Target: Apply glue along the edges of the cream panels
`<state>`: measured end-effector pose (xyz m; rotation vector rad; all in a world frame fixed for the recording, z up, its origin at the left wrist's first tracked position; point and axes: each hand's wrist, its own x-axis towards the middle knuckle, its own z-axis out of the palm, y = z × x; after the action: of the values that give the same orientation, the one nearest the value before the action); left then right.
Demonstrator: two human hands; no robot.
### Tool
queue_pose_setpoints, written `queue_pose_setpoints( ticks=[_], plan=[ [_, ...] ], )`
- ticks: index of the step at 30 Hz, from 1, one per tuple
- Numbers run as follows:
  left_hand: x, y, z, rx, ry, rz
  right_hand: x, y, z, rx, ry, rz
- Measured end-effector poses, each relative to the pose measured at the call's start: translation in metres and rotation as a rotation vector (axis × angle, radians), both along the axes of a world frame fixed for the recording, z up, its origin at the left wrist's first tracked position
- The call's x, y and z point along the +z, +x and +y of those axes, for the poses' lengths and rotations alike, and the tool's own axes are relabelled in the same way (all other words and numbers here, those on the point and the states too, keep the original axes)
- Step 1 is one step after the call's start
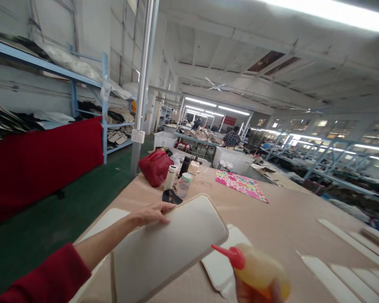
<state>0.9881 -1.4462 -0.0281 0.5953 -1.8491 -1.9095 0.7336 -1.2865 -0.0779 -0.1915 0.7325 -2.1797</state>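
Note:
My left hand (153,213) grips the upper left edge of a long white padded panel (170,248) with rounded corners, thumb on its face. The panel is tilted up above the table. In my right hand (252,290) is a squeeze bottle (262,269) of yellowish liquid, its red nozzle pointing left at the panel's lower right edge. Whether the tip touches the panel I cannot tell. Beneath the bottle another white piece (219,267) lies on the table, partly hidden. A further white panel (109,219) rests behind my left forearm.
On the brown table (278,227) stand a red bag (154,166), a cream thermos (170,177), a green-lidded jar (185,185) and a dark bottle (185,166). A floral sheet (241,185) lies behind. Several white strips (337,282) are at right. Blue shelving (105,105) is left; people work farther back.

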Motion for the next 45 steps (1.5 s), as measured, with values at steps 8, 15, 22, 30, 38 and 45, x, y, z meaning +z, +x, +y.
queue_pose_setpoints(
  ticks=[8, 15, 22, 30, 38, 45],
  plan=[
    [0.032, 0.04, 0.011, -0.155, 0.012, -0.148, 0.067, -0.058, -0.003, -0.034, 0.029, 0.29],
    [0.053, 0.046, 0.017, -0.264, 0.014, -0.268, 0.07, -0.079, 0.001, 0.14, 0.093, 0.426],
    [0.065, 0.041, 0.025, -0.276, 0.027, -0.325, 0.053, -0.111, 0.0, 0.272, 0.02, 0.538],
    [0.068, 0.041, 0.03, -0.237, 0.072, -0.31, 0.072, -0.092, 0.016, 0.256, 0.088, 0.429],
    [0.065, 0.044, 0.033, -0.222, 0.07, -0.289, 0.083, -0.074, 0.036, 0.264, 0.163, 0.54],
    [0.057, 0.049, 0.033, -0.201, 0.09, -0.249, 0.056, -0.096, 0.032, 0.305, -0.005, 0.605]
  ],
)
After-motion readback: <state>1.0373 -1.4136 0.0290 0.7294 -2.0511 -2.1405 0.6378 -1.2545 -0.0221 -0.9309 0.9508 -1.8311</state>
